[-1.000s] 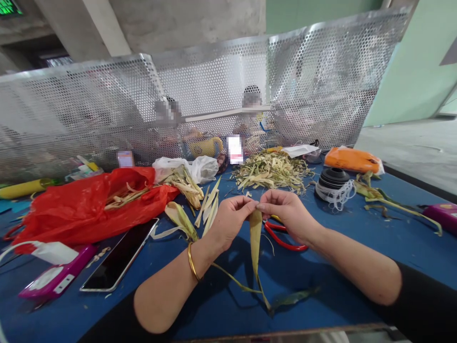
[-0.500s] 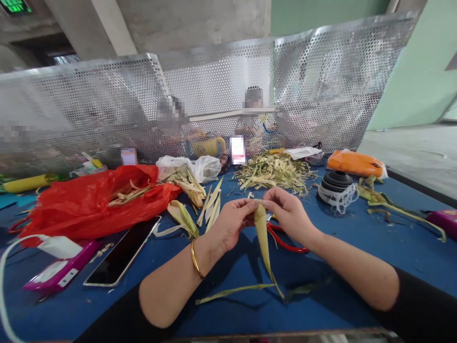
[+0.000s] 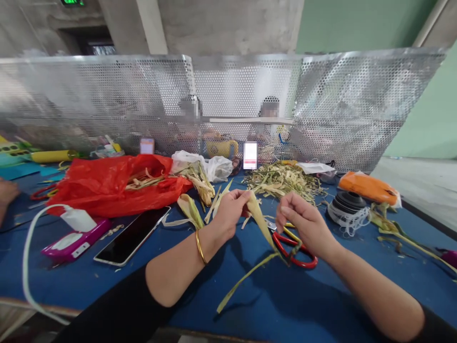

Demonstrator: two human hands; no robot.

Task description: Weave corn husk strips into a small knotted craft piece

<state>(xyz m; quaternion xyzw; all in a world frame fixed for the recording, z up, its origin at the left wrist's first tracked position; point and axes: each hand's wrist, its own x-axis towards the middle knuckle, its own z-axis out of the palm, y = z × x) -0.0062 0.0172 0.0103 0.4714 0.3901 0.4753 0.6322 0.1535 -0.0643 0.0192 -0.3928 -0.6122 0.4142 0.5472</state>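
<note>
My left hand (image 3: 230,213) pinches the top of a pale green corn husk (image 3: 263,223) between thumb and fingers. The husk hangs down to the right, and a narrow strip trails from its lower end toward the table's front. My right hand (image 3: 307,224) is apart from the husk, to its right, with fingers curled in; whether anything small is inside them is hidden. Below that hand, scissors (image 3: 311,263) with red handles lie on the blue table (image 3: 285,305), partly behind the husk tip.
A heap of shredded husk (image 3: 285,180) lies behind my hands. Left are a phone (image 3: 132,238), a purple power strip (image 3: 76,243) and a red bag (image 3: 103,190). Black spools with white cord (image 3: 348,209) stand right. Another person's hand (image 3: 7,193) is at the left edge. A perforated metal screen (image 3: 243,81) stands behind.
My right hand has let go of the husk's top and moved right and down. The husk hangs from my left hand alone, tilted more. The camera view has shifted.
</note>
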